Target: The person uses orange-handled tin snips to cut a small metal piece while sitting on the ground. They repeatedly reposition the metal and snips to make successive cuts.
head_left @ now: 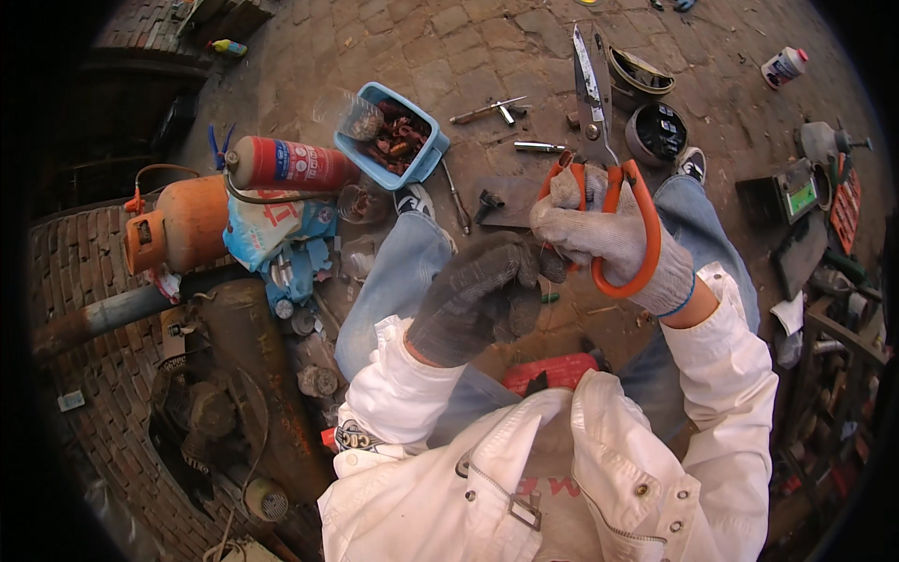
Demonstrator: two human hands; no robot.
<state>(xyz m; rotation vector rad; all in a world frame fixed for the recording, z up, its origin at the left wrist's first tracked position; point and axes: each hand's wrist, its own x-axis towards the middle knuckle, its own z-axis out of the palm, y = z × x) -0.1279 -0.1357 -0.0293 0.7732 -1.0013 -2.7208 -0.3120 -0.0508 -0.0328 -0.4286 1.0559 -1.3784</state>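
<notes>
My right hand (613,244), in a pale grey knit glove, grips large scissors (591,108) by their orange-coated handles, blades pointing up and away from me. My left hand (473,300), in a dark grey glove, is curled just left of the lower handles, its fingertips meeting near my right fingers; what they hold, if anything, is hidden. Under the scissors a dark metal plate (510,214) lies on the ground between my feet, with a short metal rod (538,147) beyond it. A red object (543,375) sits between my legs.
Around me are a blue tub of scraps (426,150), a fire extinguisher (290,164), an orange gas cylinder (187,225), a large rusty tank (253,347), a black round container (655,131), a white bottle (785,67), a battery-like box (773,192) and piled metal clutter (843,332) on uneven brick paving.
</notes>
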